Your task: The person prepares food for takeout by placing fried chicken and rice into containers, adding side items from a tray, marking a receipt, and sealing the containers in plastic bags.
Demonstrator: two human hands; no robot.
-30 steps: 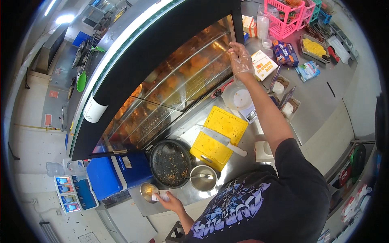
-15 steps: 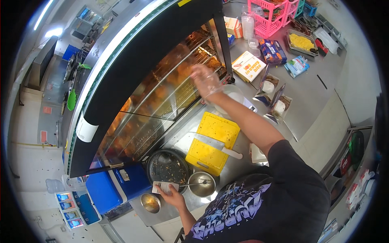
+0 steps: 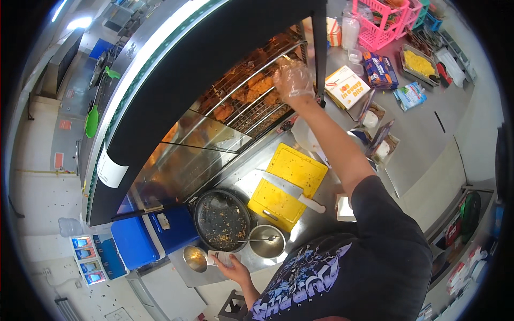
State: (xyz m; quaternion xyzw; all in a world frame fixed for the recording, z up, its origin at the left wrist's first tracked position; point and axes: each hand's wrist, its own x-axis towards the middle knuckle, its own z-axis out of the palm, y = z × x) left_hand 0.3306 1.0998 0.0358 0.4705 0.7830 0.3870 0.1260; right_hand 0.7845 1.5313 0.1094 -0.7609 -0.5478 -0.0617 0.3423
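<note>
My right hand (image 3: 292, 80), in a clear plastic glove, reaches into the open back of a heated display case (image 3: 176, 96). It rests among fried pieces (image 3: 257, 88) on a wire rack (image 3: 251, 115), and its fingers are hidden from me. My left hand (image 3: 231, 267) is low at the counter's near edge and pinches a small white paper slip (image 3: 218, 258). The slip lies beside a small metal cup (image 3: 195, 258) and just below a round dark pan (image 3: 221, 219) scattered with crumbs.
A yellow cutting board (image 3: 289, 182) carries a cleaver (image 3: 292, 190). A steel bowl with a spoon (image 3: 266, 242) sits by the pan, and a blue cooler (image 3: 152, 238) stands to the left. Food boxes (image 3: 348, 85), a pink basket (image 3: 383, 24) and a tray of yellow food (image 3: 419, 63) crowd the far right counter.
My right arm came down and left from the case's upper corner, and the hand now sits at the rack among the fried pieces. The left hand stays by the metal cup with the slip.
</note>
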